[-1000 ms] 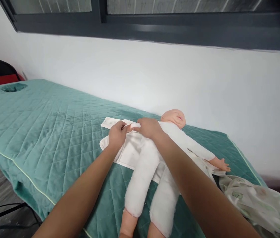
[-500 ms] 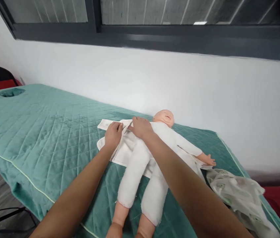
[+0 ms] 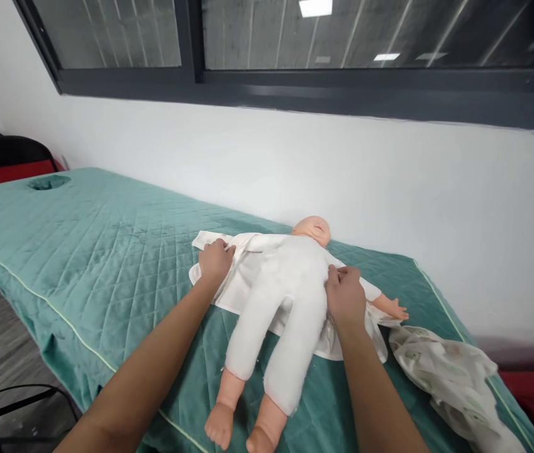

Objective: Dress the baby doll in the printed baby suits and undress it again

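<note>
A baby doll [image 3: 295, 270] with a white cloth body lies on its back, its head toward the wall and its bare feet toward me. Beneath it a white baby shirt [image 3: 245, 292] is spread open, one sleeve reaching out at the left. My left hand [image 3: 216, 261] is closed on the shirt's left part, beside the doll's torso. At the doll's other side, by its waist, my right hand [image 3: 346, 296] is closed, its fingertips tucked against the body and partly hidden. The doll's arm on that side stretches out to the right.
The doll lies on a bed with a green quilted cover [image 3: 120, 251]. A crumpled patterned cloth [image 3: 456, 377] lies at its right edge. Behind stand a white wall [image 3: 413, 189] and a dark window frame [image 3: 318, 94]. A black and red chair [image 3: 9, 160] is at far left.
My right hand has moved from the doll's left-hand side across its body to the right side of its waist. My left hand stays on the shirt. The view has shifted slightly.
</note>
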Available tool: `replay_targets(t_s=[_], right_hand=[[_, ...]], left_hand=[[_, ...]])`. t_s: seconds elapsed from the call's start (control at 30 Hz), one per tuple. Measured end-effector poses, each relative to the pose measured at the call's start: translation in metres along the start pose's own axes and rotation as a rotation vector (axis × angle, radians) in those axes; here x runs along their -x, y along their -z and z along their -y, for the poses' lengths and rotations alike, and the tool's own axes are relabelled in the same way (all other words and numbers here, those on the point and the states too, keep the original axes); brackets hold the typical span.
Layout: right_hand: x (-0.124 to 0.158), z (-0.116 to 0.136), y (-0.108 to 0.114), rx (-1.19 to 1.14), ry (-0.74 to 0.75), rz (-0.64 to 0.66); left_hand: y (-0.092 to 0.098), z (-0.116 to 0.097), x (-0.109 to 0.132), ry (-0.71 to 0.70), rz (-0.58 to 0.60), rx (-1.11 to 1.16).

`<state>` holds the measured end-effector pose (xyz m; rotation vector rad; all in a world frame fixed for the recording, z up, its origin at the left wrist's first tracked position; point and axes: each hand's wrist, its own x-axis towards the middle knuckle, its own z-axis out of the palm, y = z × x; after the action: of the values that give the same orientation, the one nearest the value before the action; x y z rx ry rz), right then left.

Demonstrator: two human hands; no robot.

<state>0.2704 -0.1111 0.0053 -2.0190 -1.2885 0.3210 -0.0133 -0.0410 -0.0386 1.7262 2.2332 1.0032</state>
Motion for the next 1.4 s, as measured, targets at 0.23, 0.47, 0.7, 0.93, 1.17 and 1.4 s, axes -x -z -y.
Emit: replay_targets(t_s=[0.23, 0.47, 0.7, 0.93, 1.17, 1.4], right_hand=[[0.005, 0.006, 0.005, 0.085, 0.018, -0.037], [0.002, 0.0, -0.002, -0.245, -0.053, 0.063], [-0.012, -0.007, -0.017, -0.607, -0.033, 0.178], [-0.013, 0.0, -0.026, -0.677, 0.028, 0.407], [-0.001, 0.0, -0.029, -0.633, 0.151, 0.544], [0.005, 0.0, -0.033, -0.606, 0.131, 0.461]], left_hand=[[0.004, -0.009, 0.008, -0.124, -0.003, 0.161], [0.004, -0.028, -0.016, -0.1, 0.195, 0.33], [0.017, -0.07, -0.034, -0.1, 0.323, 0.409], [0.033, -0.116, -0.033, -0.24, 0.401, 0.291], [0.053, -0.136, -0.005, -0.368, 0.448, 0.129], [0.08, -0.121, 0.083, -0.414, 0.667, 0.513]])
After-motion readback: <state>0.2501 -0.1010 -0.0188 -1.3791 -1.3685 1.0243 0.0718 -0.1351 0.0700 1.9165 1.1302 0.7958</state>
